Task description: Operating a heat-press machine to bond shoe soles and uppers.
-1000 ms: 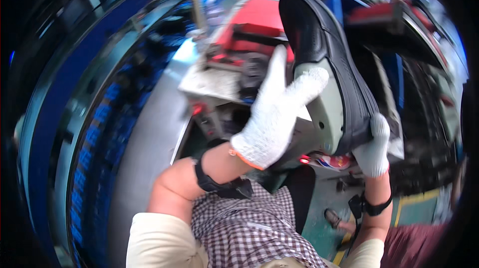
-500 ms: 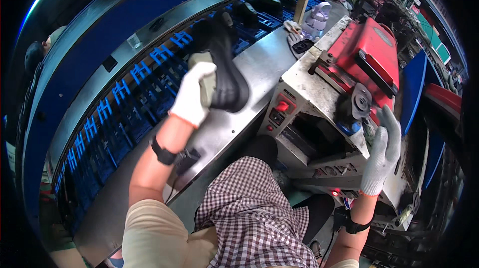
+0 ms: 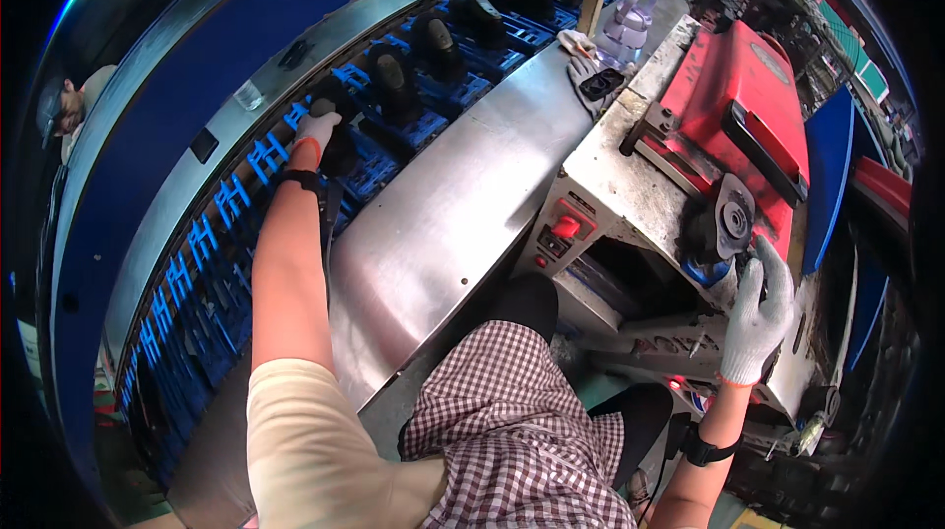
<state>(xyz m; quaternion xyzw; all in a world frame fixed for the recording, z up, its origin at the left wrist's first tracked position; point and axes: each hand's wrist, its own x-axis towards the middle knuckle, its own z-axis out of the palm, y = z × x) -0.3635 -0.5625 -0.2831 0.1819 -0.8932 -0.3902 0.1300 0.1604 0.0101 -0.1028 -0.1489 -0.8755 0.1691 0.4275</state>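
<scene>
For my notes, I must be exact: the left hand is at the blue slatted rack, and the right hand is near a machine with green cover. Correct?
The cover is red, not green, as the head view shows; the left hand is at the blue slatted rack, the right hand near the machine.

The blue slatted rack [image 3: 233,196] carries a row of apparently black shoes [image 3: 438,49].

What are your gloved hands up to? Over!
Left white-gloved hand on dark, rounded shoe, over blue slatted conveyor. Right white-gloved hand beside black ringed disc, holding nothing visible. Neighbouring dark shoe alongside.
</scene>
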